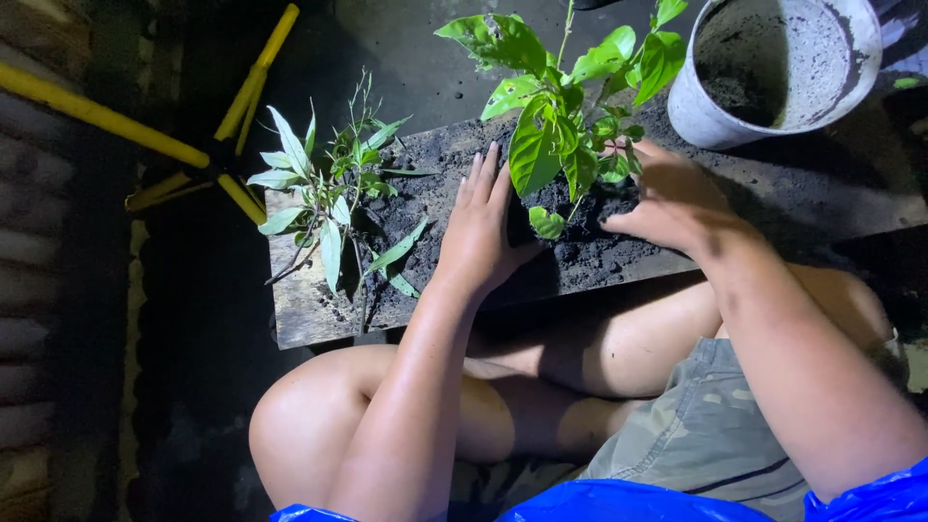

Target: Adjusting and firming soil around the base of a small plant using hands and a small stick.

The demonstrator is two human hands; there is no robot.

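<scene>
A leafy green plant (556,106) stands in a mound of dark soil (580,217) on a soil-strewn wooden board (309,309). My left hand (478,227) lies flat against the left side of the mound, fingers together and pointing away from me. On the right side of the mound my right hand (672,198) is cupped, pressing the soil at the plant's base. Neither hand grips anything. A second, smaller plant (324,188) with pale narrow leaves lies on the board's left part.
A grey bucket (696,111) with soil inside stands at the back right on the board. Yellow rods (227,126) cross in the dark at the left. My bent bare legs (580,358) are under the board's near edge.
</scene>
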